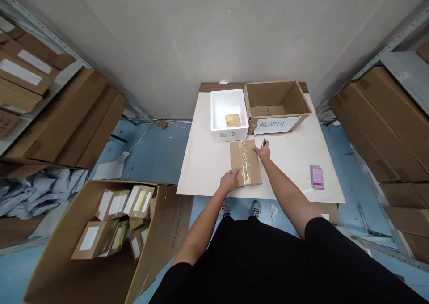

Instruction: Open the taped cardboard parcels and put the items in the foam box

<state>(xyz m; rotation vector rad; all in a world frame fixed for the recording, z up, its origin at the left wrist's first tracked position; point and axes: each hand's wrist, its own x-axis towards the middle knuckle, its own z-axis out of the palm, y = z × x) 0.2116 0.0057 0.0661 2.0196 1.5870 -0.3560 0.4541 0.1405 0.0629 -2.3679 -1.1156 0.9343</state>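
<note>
A flat cardboard box (pixel 237 156) lies on the white table, with shiny clear tape running down its middle. My left hand (pixel 229 181) grips its near left corner, fingers curled and one finger stretched over the top. At the far right edge of the box is my right hand (pixel 263 150), closed around a small black-and-yellow utility knife (pixel 264 143). The knife points away from me; whether its blade is out cannot be made out.
Behind the box stand a white foam box (pixel 228 136) with a small brown packet inside and an open carton (pixel 298 112) with a handwritten sign. A blurred pink item (pixel 317 177) lies right. A large carton (pixel 144 255) of parcels is at lower left; loaded shelves flank both sides.
</note>
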